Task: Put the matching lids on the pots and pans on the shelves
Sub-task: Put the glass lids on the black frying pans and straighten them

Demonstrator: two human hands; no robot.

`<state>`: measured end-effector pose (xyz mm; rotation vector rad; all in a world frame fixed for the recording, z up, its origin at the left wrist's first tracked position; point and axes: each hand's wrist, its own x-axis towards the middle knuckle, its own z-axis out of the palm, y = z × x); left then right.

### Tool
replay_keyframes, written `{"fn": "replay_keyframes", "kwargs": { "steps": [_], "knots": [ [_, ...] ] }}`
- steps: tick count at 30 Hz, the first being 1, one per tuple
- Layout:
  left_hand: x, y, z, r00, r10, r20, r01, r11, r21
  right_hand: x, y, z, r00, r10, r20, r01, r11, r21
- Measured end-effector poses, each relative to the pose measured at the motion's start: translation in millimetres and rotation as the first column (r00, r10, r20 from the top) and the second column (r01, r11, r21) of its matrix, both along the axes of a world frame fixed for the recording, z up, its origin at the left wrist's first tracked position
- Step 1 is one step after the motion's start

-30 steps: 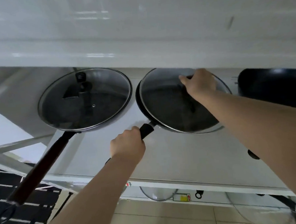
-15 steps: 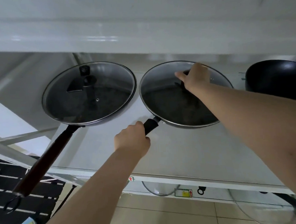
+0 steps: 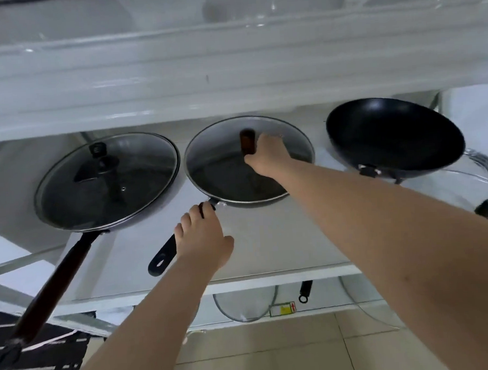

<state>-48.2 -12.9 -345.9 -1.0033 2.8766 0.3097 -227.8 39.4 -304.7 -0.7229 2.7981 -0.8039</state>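
Head view: the step in hand is seating a lid on the middle pan. At frame centre the middle pan (image 3: pixel 246 196) sits on the white shelf (image 3: pixel 268 240) with a glass lid (image 3: pixel 221 155) resting on it. The right hand (image 3: pixel 266 155) has its grip closed on the lid handle (image 3: pixel 247 142), of which the dark upper part shows. The left hand (image 3: pixel 203 238) rests over the pan handle (image 3: pixel 163 255); its fingers lie loosely extended, and a firm hold is not evident.

The lid rim appears to follow the pan rim closely, so the fit looks nearly complete. The next move likely calls for releasing both hands and selecting a lid for the next open vessel.

Containers:
- Left pan (image 3: pixel 78 219), centre left: covered by a lid (image 3: pixel 107 180); nothing visible inside.
- Black wok (image 3: pixel 395 134), upper right: uncovered and empty.
- Another glass lid (image 3: pixel 449 191) lies at the right edge, beside the wok.
- A further lid (image 3: pixel 243 303) shows below the shelf.
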Motion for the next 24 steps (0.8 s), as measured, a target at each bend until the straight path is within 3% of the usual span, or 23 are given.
{"fn": "replay_keyframes", "kwargs": {
  "steps": [8,12,18,24],
  "knots": [
    [-8,62,29,0.986,-0.156,-0.061,0.159,0.986,0.05,27,99,3,0.998,0.054,0.02,-0.054,0.997,0.051],
    [-27,104,33,0.971,-0.219,-0.091,0.226,0.971,0.075,14,171,-1,0.999,-0.047,0.012,0.044,0.982,0.186],
    [-54,170,24,0.944,-0.318,-0.087,0.326,0.94,0.101,-14,285,1,0.968,-0.247,-0.047,0.25,0.935,0.252],
    [-93,205,10,0.953,-0.292,-0.086,0.299,0.95,0.086,-49,375,-12,0.949,-0.304,-0.088,0.31,0.837,0.451]
  ]
}}
